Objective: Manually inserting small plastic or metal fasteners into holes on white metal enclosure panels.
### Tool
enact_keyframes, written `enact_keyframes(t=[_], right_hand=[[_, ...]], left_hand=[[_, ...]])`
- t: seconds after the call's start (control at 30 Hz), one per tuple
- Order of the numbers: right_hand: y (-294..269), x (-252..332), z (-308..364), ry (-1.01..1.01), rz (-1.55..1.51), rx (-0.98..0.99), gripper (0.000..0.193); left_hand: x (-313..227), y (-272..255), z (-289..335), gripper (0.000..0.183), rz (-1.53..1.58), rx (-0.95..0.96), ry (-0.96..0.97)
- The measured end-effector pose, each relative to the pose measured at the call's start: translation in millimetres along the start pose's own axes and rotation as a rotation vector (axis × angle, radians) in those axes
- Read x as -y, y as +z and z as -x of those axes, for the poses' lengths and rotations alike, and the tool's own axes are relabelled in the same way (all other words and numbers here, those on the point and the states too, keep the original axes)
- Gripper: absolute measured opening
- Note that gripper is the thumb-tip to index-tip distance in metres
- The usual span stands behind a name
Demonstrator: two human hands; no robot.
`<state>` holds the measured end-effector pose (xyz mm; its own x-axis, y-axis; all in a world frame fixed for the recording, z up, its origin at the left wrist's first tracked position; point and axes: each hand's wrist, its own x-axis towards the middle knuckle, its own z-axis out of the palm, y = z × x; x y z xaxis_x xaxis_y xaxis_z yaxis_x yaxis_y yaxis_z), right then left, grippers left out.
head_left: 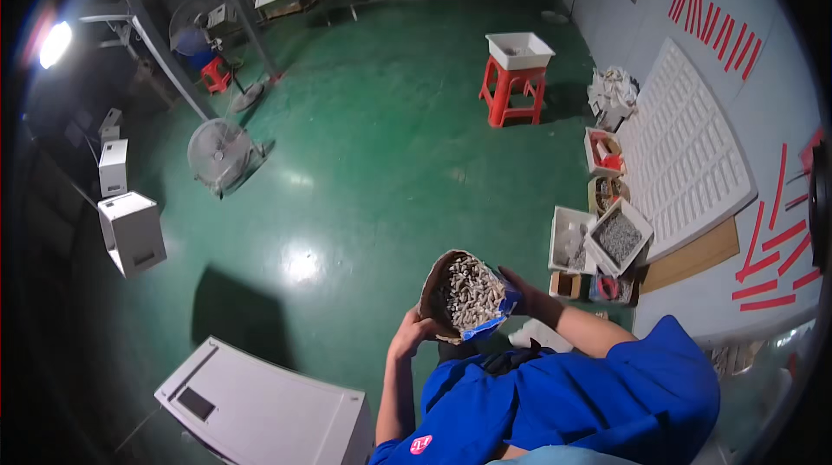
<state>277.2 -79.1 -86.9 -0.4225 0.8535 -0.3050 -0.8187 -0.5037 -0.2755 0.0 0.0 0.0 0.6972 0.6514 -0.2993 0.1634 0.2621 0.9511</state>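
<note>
I hold a torn-edged cardboard box [429, 296] in front of my waist, between both hands. Its outside shows blue at the right and front. Inside lies a heap of small pale grey, elongated pieces [471, 293], too small to name. My left hand [412, 331] grips the box's left side, fingers partly hidden beneath it. On the opposite side my right hand [525, 297] closes around the blue part, its fingertips mostly out of sight.
A white cabinet [260, 400] stands close at my left. To the right, white bins [572, 235] and small boxes line the wall beside a white slatted panel [689, 149]. Farther off are a red stool [511, 92] carrying a white tub [520, 39] and a floor fan [219, 156].
</note>
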Motion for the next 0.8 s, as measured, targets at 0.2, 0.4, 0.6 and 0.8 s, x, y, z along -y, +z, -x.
enact_keyframes(t=[0.2,0.4,0.6,0.8], right_hand=[[73.2,134.8,19.6,-0.251,0.247,-0.030,0.088],[57.9,263.8,-68.5,-0.531,1.085,0.035,0.091],[59.1,418.4,-139.9,-0.555,1.032,0.140,0.084],[77.8,575.5,-224.7,-0.503,1.363,0.253,0.061]], left_hand=[[-229.6,-0.6,-175.1,0.053,-0.491,0.455,0.055],[-302.8,-20.0,-434.8,0.055,-0.166,0.680,0.049],[-332.0,63.6,-635.6,0.044,-0.106,0.767,0.010],[-346.5,15.0,-771.2,0.040,-0.004,0.826,-0.172]])
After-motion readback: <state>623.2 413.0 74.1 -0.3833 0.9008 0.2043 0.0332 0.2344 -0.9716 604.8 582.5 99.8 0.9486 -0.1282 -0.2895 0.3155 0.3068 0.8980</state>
